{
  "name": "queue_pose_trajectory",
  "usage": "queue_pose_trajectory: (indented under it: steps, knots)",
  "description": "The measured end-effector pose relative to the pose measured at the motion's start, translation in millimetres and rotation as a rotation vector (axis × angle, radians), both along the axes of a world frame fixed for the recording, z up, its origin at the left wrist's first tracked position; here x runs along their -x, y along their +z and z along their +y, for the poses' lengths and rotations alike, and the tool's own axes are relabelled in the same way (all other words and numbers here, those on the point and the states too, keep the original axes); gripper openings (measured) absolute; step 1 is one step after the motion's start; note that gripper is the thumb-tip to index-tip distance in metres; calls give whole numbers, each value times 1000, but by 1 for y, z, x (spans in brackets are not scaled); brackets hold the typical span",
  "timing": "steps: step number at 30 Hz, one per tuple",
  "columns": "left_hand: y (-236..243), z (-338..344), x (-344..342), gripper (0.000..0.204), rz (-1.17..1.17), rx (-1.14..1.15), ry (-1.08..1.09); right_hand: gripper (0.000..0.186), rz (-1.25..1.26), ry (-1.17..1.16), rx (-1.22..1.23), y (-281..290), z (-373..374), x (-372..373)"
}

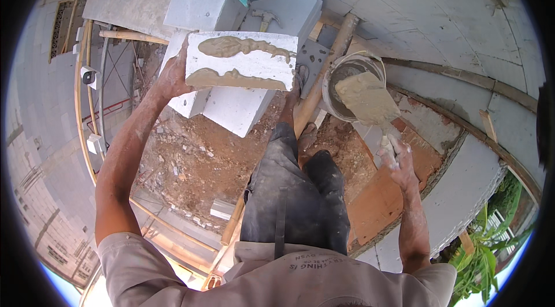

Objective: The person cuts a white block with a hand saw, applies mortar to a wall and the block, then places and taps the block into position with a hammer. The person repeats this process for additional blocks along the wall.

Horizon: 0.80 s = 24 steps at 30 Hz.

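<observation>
Two ribbons of mortar (222, 47) run along the upturned face of the aerated concrete block (248, 63), one near the middle and one by the near edge, with bare white between them. Good work here would mean an even bed: fill that strip, flatten the thick lumps and keep the near ribbon from slumping over the edge. The loaded square-bladed trowel (370, 99), at the mouth of the bucket (328, 102), is best kept level so nothing slides off, and the block held firm against the drag of spreading. The left hand (172, 78) is partly curled about the block's left end; whether it bears the full weight I cannot tell. The right hand (398, 162) is closed around the trowel's handle, well apart from the block
</observation>
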State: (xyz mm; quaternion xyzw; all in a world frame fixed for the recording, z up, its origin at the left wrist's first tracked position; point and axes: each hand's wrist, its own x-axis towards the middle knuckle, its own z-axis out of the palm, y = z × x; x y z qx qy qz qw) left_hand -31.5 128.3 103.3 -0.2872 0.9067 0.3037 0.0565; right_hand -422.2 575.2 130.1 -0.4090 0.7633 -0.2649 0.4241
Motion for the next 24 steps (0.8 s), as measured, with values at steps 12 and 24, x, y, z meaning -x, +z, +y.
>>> queue_pose_trajectory:
  steps: [12, 24]
  knots:
    - [-1, 15, 8, 128, -60, 131, 96, 31, 483, 390, 171, 74, -192, -98]
    - [17, 15, 16, 125, -217, 30, 132, 28, 425, 362, 425, 52, -205, -83]
